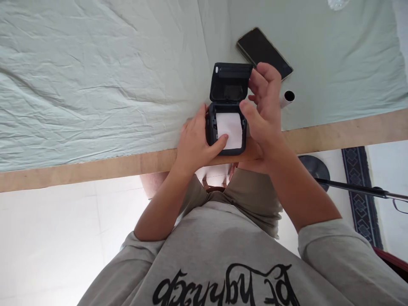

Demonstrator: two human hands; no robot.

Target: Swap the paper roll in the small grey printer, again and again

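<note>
A small black device [235,151] with its lid [228,83] raised lies at the table's front edge. Inside it sits a white paper roll [229,129]. My left hand [199,142] wraps the device's left side, its thumb resting on the paper. At the right, my right hand [263,102] touches the lid's right edge with its fingers, while its thumb is near the hinge. The fingers of that hand are curled round the lid's side.
A dark phone [264,53] lies behind my right hand, and a small white tube [287,98] with a dark opening is to its right. A clear object [338,4] shows at the top edge. The pale green cloth [95,85] is wrinkled.
</note>
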